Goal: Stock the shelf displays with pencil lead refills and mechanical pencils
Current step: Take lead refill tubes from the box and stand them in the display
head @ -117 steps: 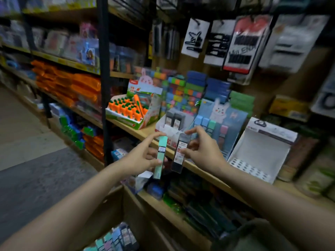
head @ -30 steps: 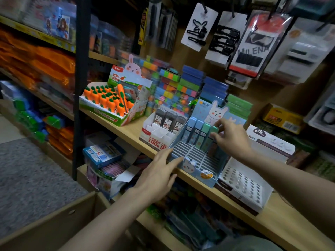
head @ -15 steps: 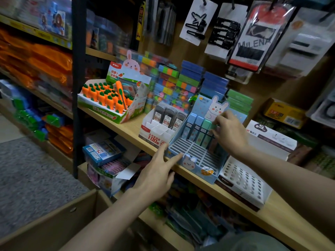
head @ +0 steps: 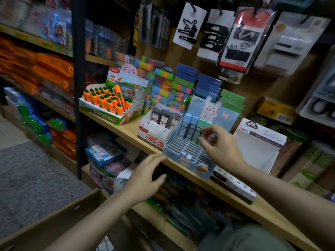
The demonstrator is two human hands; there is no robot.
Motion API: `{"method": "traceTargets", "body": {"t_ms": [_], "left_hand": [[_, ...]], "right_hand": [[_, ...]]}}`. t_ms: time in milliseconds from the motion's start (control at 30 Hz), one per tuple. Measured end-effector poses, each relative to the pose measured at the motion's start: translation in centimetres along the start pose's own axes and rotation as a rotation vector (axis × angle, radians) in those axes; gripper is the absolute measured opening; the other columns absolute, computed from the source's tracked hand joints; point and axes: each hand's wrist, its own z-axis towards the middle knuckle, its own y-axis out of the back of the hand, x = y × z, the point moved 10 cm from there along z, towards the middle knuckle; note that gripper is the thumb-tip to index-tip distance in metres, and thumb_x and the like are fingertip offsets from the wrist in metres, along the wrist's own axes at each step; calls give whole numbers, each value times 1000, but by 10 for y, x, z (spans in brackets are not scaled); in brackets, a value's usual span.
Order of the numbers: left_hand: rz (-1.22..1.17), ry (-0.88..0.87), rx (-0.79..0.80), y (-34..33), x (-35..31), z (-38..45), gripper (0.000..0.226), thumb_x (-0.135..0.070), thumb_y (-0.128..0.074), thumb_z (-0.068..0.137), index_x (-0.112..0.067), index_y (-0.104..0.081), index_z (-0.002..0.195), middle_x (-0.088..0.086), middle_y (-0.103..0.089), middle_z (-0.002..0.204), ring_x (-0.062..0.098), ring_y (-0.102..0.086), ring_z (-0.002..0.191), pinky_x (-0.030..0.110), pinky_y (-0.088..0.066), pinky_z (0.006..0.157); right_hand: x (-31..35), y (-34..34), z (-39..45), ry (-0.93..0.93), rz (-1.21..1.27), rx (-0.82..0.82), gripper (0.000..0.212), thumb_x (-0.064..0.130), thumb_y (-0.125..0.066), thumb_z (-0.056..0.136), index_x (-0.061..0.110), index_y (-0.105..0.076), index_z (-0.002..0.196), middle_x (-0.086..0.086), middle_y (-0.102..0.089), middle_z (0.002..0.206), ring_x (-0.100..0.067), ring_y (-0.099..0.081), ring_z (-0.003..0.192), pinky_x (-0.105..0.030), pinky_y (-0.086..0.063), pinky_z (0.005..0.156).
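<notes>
On the shelf [head: 130,128] the bunny display [head: 190,156] sits centre, refill box [head: 154,134] touching at 9 o'clock, carrot box [head: 108,109] farther left, holed box [head: 233,185] (partly tucked under it, perhaps) at 4 o'clock.

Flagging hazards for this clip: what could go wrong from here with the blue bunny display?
1. The blue bunny display box sits at the front edge of the wooden shelf; a bump from the left hand just below it could tip it off.
2. The right hand hovers by the pastel lead refill cases standing in the back row; a brush might topple them.
3. The white display box with dark refill cases stands close beside it and could get shoved.
</notes>
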Motion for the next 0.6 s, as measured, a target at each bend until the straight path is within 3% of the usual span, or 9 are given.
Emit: {"method": "traceTargets", "body": {"t_ms": [67, 133, 233, 367, 467, 600], "left_hand": [[-99, 154, -1, 5, 21, -16, 25, -26, -64, 92, -30, -64, 116, -13, -64, 115, -1, -58, 107, 27, -50, 94], [-166, 343, -10, 9, 51, -42, 7, -19, -64, 92, -22, -69, 96, -2, -71, 94, 5, -64, 84, 29, -52, 80], [-273, 605, -79, 19, 101, -102, 20, -3, -62, 92, -14, -63, 75, 9, -62, 66, 10, -54, 54, 26, -44, 58], [-287, 962, -172, 27, 166, -203, 23, 0, -55, 94, -9, -59, 73, 5, -56, 60, -2, -48, 33, 11, -36, 36], [-259, 1184, -288, 16, 209, -279, 21, -5, -56, 94, -12, -58, 75, 5, -57, 67, 3, -57, 45, 14, -45, 46], [-288, 1390, -397, -26, 242, -352, 16, -4, -62, 87, -15, -58, 77, 7, -61, 82, 22, -60, 78, 27, -54, 77]], "right_hand": [[25, -25, -16, 16, 114, 109, 4, 25, -66, 90, 23, -69, 93, 14, -66, 84, 3, -61, 70, -10, -47, 60], [55, -65, -36, 82, 141, 260, 6, 24, -68, 88, 25, -68, 82, 17, -64, 72, 9, -59, 67, -7, -44, 61], [94, -139, -80, 177, 160, 534, 4, 25, -70, 85, 27, -70, 81, 16, -63, 68, 5, -59, 65, -9, -42, 60], [109, -241, -152, 162, 160, 807, 6, 22, -68, 84, 19, -72, 82, 6, -67, 75, -5, -58, 70, -25, -47, 68], [97, -305, -206, 27, 173, 964, 11, 17, -65, 84, 10, -74, 82, -9, -73, 83, -12, -59, 72, -29, -49, 70], [67, -357, -248, -138, 171, 1045, 11, 18, -70, 84, 13, -73, 93, -7, -73, 95, -18, -65, 88, -21, -44, 73]]}}
